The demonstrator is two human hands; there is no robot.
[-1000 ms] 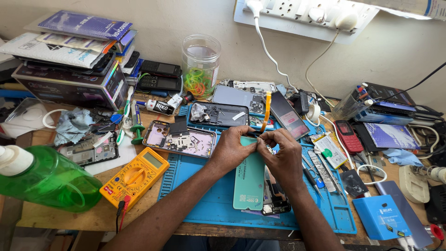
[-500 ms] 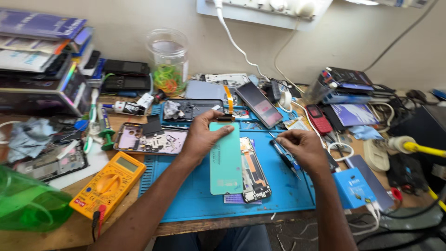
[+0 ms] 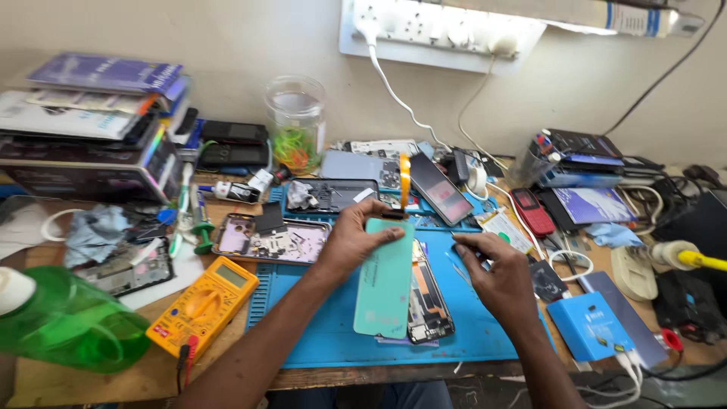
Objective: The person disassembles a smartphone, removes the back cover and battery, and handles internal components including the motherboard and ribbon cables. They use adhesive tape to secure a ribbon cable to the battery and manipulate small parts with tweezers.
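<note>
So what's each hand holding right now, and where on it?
The left hand pinches the mint-green phone back cover at its top edge. The right hand holds a thin dark tool by its near end.

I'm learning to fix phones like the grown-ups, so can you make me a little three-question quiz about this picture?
1. True or false: the left hand grips the top of the flat mint-green phone back cover.
2. What lies beside that cover on the blue rubber work mat? A) an opened phone with its insides showing B) a banana C) a hammer
3. Fill in: the yellow multimeter with a grey screen lies to the ____ of the mat, from the person's side.

Key: 1 true. 2 A, the opened phone. 3 left. The right hand rests on the mat, pinching a thin tool too small to identify.
</note>
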